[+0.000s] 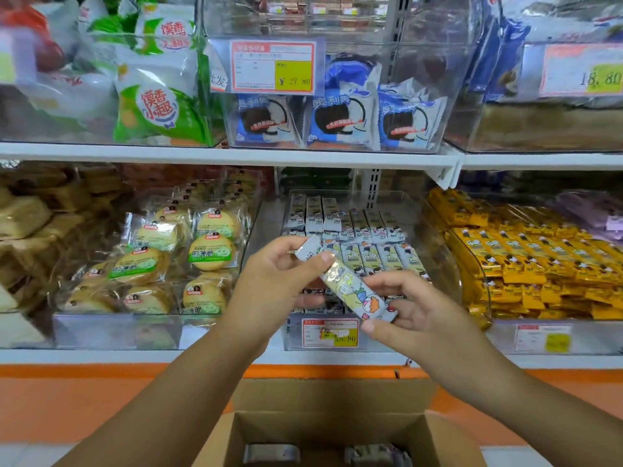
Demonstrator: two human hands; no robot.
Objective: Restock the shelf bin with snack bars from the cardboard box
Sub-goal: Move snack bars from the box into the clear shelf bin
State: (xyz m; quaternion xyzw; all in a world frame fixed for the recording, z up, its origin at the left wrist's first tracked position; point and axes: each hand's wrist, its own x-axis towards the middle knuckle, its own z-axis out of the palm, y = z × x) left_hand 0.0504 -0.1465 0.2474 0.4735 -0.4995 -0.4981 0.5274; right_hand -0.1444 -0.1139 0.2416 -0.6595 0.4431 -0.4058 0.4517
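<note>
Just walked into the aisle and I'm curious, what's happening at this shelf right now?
A person is restocking snacks. Both hands hold one pale snack bar in front of the clear shelf bin: the left hand grips its upper end, the right hand supports the lower end. The bin already holds rows of matching bars. Below, the open cardboard box has a few more wrapped bars at the bottom. The held bar is not yet in the bin.

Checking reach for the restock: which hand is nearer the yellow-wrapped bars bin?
Right. The right hand is beside the yellow-wrapped bars bin; the left hand is farther left, sharing the pale cartoon-printed snack bar.
</note>
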